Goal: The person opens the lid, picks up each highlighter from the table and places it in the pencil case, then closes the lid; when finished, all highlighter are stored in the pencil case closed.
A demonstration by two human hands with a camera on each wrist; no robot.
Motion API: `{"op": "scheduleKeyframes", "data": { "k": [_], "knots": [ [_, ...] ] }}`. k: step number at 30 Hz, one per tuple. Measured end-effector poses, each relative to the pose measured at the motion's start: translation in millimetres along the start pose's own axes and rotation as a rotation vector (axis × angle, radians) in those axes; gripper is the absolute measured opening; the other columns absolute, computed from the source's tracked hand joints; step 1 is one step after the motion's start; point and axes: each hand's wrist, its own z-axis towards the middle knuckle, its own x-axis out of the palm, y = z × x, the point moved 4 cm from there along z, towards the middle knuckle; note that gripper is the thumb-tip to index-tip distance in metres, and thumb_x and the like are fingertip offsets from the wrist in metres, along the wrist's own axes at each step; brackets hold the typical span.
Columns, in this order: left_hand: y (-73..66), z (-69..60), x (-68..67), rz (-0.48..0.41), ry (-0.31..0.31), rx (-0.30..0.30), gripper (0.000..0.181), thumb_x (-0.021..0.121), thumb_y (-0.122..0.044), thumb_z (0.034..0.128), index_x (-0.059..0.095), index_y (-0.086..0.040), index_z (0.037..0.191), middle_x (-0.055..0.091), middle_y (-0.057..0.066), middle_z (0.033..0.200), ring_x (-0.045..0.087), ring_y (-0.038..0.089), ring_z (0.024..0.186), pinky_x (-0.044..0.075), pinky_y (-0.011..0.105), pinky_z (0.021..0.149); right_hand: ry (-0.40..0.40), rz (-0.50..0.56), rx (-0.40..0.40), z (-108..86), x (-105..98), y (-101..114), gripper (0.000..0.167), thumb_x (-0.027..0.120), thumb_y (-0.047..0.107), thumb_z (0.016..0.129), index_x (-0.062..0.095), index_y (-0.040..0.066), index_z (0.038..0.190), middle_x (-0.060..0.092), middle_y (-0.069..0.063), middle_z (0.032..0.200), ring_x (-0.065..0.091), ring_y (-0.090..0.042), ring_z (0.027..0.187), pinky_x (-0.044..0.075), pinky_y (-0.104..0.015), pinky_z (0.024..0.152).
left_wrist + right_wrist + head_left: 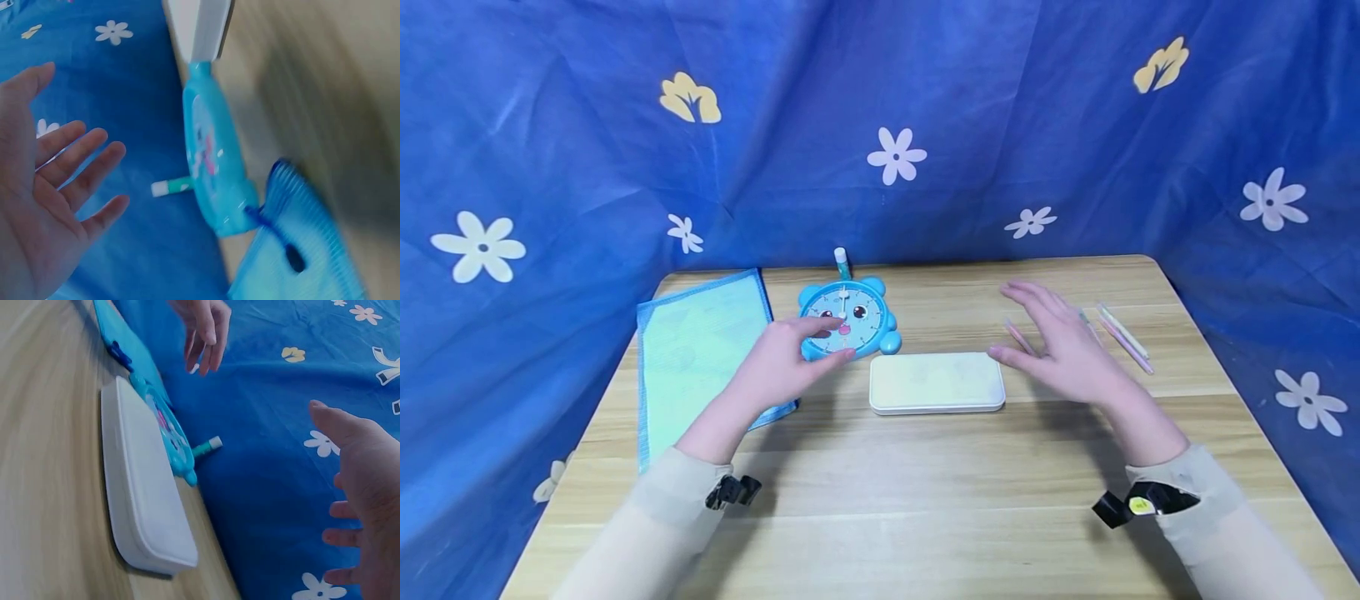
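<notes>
A white case (936, 383) lies closed on the table between the two hands; the right wrist view shows its side (147, 487). My left hand (786, 358) hovers over the lower left of a blue clock toy (868, 321), fingers extended and holding nothing. In the left wrist view that hand (56, 181) is spread, apart from the clock toy (215, 156). My right hand (1063, 346) is raised right of the case, thumb near its upper right corner in the head view, palm empty. The right wrist view shows the same hand (369, 494) with fingers apart.
A light blue mesh pouch (700, 350) lies at the left. Behind the clock toy is a glue stick (842, 264) with a white cap. Several thin pens (1125, 337) lie at the right, partly behind my right hand. Blue flowered cloth (955, 200) stands around the table.
</notes>
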Motion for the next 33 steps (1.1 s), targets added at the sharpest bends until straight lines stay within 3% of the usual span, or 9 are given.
{"op": "scheduleKeyframes", "data": {
  "k": [1,5,8,12,15,22,27,33],
  "knots": [
    [1.1,-1.2,4.6,-0.033,0.010,-0.017,0.057,0.077,-0.052,0.0954,0.073,-0.011,0.135,0.073,0.003,0.131,0.069,0.024,0.120,0.055,0.051,0.101,0.010,0.034,0.005,-0.5,3.8,0.6,0.085,0.079,0.048,0.094,0.040,0.020,0.164,0.038,-0.005,0.167,0.032,-0.033,0.154,0.020,-0.071,0.120],
    [4.6,-6.6,24.2,-0.152,0.071,-0.085,0.071,0.078,-0.055,0.0935,0.062,-0.012,0.148,0.066,0.004,0.142,0.061,0.024,0.131,0.051,0.051,0.107,0.067,0.163,0.015,-2.6,18.6,1.8,0.085,0.082,0.046,0.094,0.039,0.025,0.164,0.037,0.002,0.167,0.031,-0.026,0.154,0.023,-0.063,0.123],
    [7.4,-10.0,38.2,-0.189,0.108,-0.124,0.083,0.081,-0.056,0.0903,0.054,-0.011,0.154,0.058,0.006,0.153,0.052,0.026,0.140,0.047,0.050,0.112,0.105,0.194,0.007,-3.4,29.1,1.6,0.085,0.081,0.046,0.094,0.039,0.024,0.164,0.036,0.003,0.167,0.031,-0.025,0.154,0.033,-0.059,0.121],
    [10.8,-13.5,53.4,-0.192,0.136,-0.145,0.094,0.086,-0.057,0.0853,0.049,-0.009,0.158,0.049,0.007,0.161,0.043,0.026,0.149,0.041,0.050,0.118,0.134,0.181,-0.010,-2.7,43.0,0.1,0.085,0.080,0.049,0.094,0.040,0.022,0.164,0.038,0.000,0.166,0.033,-0.026,0.154,0.031,-0.059,0.121],
    [12.5,-15.4,62.8,-0.185,0.146,-0.141,0.100,0.088,-0.057,0.0823,0.048,-0.008,0.159,0.049,0.006,0.161,0.043,0.026,0.149,0.040,0.051,0.118,0.148,0.181,-0.021,-1.4,52.7,-0.8,0.085,0.079,0.052,0.094,0.041,0.020,0.163,0.040,0.000,0.165,0.034,-0.025,0.153,0.032,-0.057,0.121],
    [13.1,-18.0,82.4,-0.154,0.159,-0.142,0.106,0.090,-0.062,0.0766,0.047,-0.012,0.160,0.049,0.005,0.161,0.042,0.029,0.149,0.036,0.052,0.120,0.179,0.149,-0.027,-0.4,72.6,-2.9,0.090,0.079,0.057,0.092,0.043,0.015,0.162,0.044,-0.005,0.163,0.036,-0.026,0.153,0.015,-0.060,0.126],
    [11.0,-18.3,92.0,-0.149,0.165,-0.145,0.109,0.095,-0.053,0.0752,0.044,-0.009,0.161,0.046,0.012,0.162,0.040,0.032,0.150,0.033,0.050,0.122,0.240,0.173,-0.012,-0.3,86.9,-3.0,0.094,0.077,0.062,0.091,0.040,0.017,0.164,0.039,-0.004,0.167,0.033,-0.026,0.154,0.025,-0.052,0.125],
    [9.3,-18.0,97.3,-0.157,0.165,-0.140,0.111,0.098,-0.043,0.0748,0.041,-0.002,0.161,0.046,0.017,0.161,0.040,0.034,0.150,0.032,0.047,0.123,0.276,0.128,-0.024,0.8,102.6,-2.8,0.097,0.076,0.066,0.089,0.043,0.011,0.162,0.040,-0.008,0.167,0.034,-0.029,0.153,0.024,-0.055,0.125]
  ]
}}
